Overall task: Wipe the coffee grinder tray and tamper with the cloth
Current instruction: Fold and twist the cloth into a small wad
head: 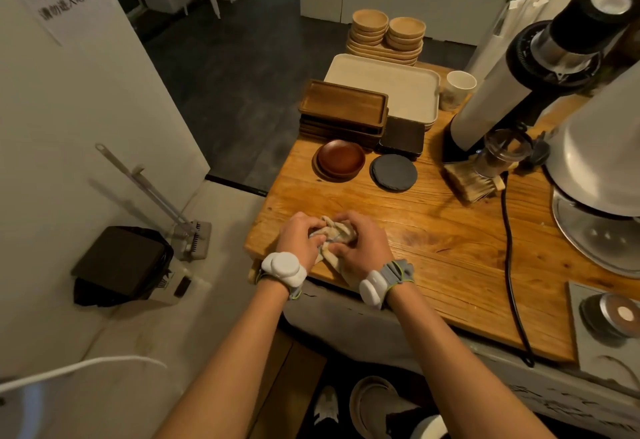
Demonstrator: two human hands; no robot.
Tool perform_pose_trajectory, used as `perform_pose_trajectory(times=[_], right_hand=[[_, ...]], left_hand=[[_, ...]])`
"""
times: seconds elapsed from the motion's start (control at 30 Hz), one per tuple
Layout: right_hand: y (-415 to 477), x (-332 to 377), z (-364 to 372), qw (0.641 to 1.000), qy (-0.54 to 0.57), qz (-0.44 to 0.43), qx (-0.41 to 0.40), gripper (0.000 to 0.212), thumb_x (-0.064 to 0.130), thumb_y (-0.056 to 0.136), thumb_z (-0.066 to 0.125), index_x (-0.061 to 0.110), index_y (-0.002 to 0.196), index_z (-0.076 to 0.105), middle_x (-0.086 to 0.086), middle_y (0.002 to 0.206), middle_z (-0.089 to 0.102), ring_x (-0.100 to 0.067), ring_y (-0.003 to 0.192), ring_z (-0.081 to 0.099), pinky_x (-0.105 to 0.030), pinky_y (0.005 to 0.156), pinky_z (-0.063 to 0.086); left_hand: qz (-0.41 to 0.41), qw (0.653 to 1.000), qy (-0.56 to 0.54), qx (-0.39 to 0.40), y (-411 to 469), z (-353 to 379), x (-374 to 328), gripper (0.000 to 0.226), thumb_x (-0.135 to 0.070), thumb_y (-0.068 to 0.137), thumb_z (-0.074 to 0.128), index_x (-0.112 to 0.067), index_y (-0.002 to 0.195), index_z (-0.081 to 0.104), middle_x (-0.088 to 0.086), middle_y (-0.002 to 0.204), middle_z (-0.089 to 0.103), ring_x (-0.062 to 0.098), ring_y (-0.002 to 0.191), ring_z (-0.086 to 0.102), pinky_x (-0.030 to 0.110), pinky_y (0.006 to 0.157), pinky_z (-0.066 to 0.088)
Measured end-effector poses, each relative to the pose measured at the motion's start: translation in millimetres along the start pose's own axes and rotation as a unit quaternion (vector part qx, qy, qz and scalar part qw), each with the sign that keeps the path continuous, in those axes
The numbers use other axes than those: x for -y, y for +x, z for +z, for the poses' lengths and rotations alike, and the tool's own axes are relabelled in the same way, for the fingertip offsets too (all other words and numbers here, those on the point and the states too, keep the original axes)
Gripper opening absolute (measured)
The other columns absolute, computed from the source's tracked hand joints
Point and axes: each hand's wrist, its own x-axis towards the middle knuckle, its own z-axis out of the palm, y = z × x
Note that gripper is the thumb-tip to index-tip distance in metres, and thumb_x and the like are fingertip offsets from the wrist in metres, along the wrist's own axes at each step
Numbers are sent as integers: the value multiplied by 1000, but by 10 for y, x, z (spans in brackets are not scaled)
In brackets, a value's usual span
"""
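Wooden counter [433,238] near its left corner: both hands, left hand [300,235] and right hand [360,242], bunching a beige cloth [337,232], fingers clamped on it, grinder [519,75] well apart.

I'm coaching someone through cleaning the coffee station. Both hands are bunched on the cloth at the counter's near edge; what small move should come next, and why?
Probably lift the cloth and carry it right toward the tamper. Both the left hand and right hand already grip it, while the tamper and the grinder sit untouched, well to the right.
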Motion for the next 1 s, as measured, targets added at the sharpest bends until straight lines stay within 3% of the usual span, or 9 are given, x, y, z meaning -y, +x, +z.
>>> perform_pose_trajectory(times=[0.17, 0.27, 0.4, 0.53, 0.63, 0.83, 1.0], right_hand=[[226, 50, 35, 1000, -20, -8, -9, 38, 24, 76, 80, 24, 112, 67, -3, 105, 66, -21, 96, 60, -30, 80, 46], [417, 120, 49, 1000, -27, 0, 0, 39, 25, 78, 78, 25, 115, 68, -3, 109, 66, -21, 99, 61, -32, 84, 49], [698, 199, 90, 1000, -18, 17, -9, 35, 23, 79, 78, 23, 113, 71, -2, 110, 70, -21, 101, 63, -22, 77, 40], [938, 298, 139, 999, -34, 18, -13, 33, 18, 80, 77, 18, 113, 73, -4, 109, 72, -23, 102, 64, -21, 76, 37], [1074, 367, 176, 1000, -22, 15, -12, 28, 12, 81, 74, 16, 108, 76, -3, 98, 75, -19, 96, 67, -16, 72, 37], [1120, 505, 314, 999, -22, -16, -32, 26, 12, 86, 68, 10, 111, 75, -11, 106, 69, -24, 98, 65, -20, 74, 40], [1038, 527, 374, 1000, -22, -14, 5, 31, 16, 84, 72, 13, 115, 73, -7, 108, 71, -23, 102, 65, -20, 75, 39]], left_hand=[[-1, 1000, -2, -13, 203, -62, 36, 25, -8, 89, 69, -8, 114, 71, 7, 111, 61, 22, 99, 63, 28, 88, 52], [7, 1000, 12, -11, 381, -143, 41, 23, -8, 88, 69, -8, 111, 71, 9, 111, 62, 24, 100, 63, 35, 90, 53], [13, 999, 31, -15, 644, -243, 82, 22, -9, 89, 68, -8, 110, 72, 11, 114, 64, 27, 103, 63, 36, 91, 52], [6, 999, 38, -22, 870, -310, 116, 23, -8, 89, 68, -7, 111, 73, 13, 114, 66, 29, 104, 64, 37, 93, 53], [0, 999, 35, -21, 999, -375, 160, 25, -8, 90, 67, -6, 114, 72, 11, 117, 66, 28, 108, 64, 35, 96, 52], [1, 999, 32, -27, 1067, -493, 240, 27, -7, 90, 67, -4, 116, 72, 12, 117, 64, 27, 107, 64, 32, 96, 52], [-13, 999, 25, -46, 894, -537, 351, 24, -7, 89, 67, -4, 113, 73, 12, 115, 65, 27, 105, 65, 31, 92, 52]])
